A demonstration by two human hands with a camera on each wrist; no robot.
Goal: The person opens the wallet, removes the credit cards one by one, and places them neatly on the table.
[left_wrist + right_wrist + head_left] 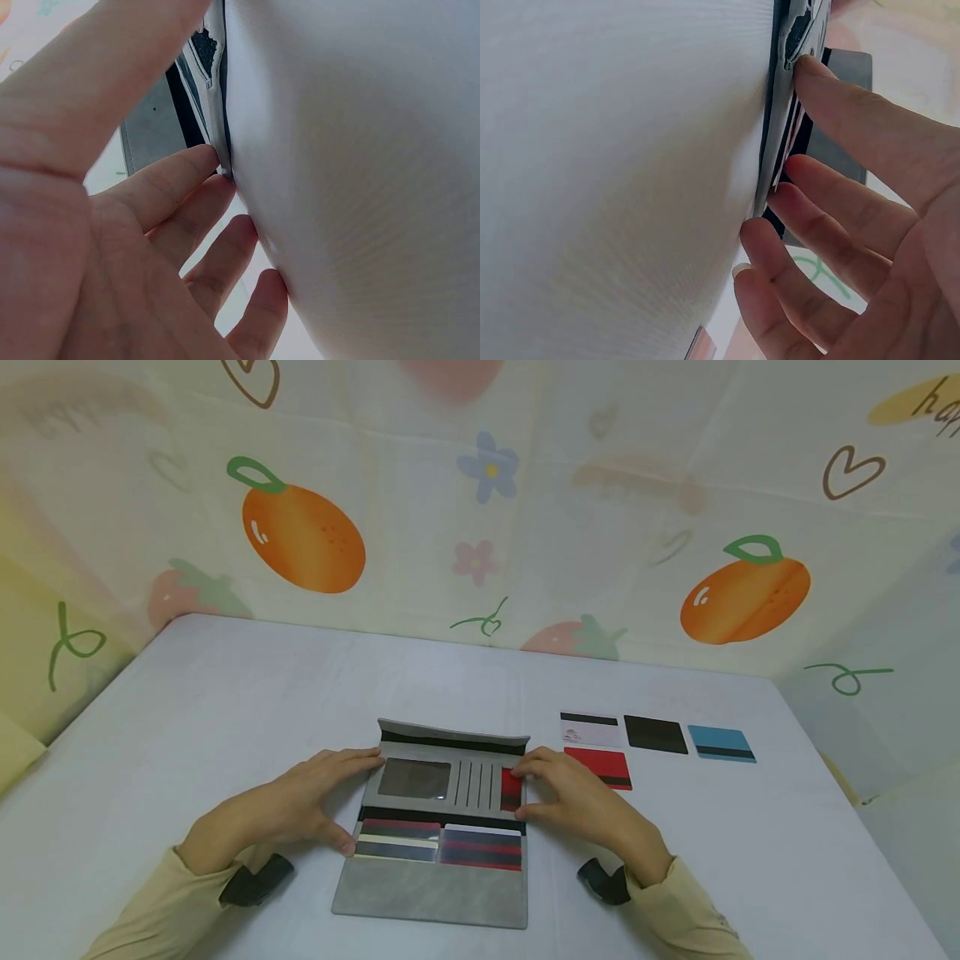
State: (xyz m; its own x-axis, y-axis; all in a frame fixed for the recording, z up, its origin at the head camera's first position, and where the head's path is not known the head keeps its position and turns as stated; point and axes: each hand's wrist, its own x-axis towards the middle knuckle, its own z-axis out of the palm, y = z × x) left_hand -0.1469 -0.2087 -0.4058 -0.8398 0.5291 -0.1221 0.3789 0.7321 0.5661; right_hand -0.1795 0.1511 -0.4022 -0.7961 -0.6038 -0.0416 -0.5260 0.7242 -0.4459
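A grey wallet (427, 887) lies unfolded on the table, its top flap raised. Several cards (397, 840) show in the slots of its lower panel. On the upper panel, a red card with a dark stripe (511, 789) sits at the right end, beside the slits and a clear window (414, 779). My left hand (300, 797) rests along the wallet's left edge, thumb and fingers spread, fingertips touching the edge and table. At the right edge, my right hand (562, 787) touches the red card and wallet with its fingertips, fingers extended.
Right of the wallet lie a white card (591, 732), a black card (656, 735), a blue card (722, 743) and another red card (603, 766), partly behind my right hand. A patterned curtain (420, 527) hangs behind the white table (225, 693).
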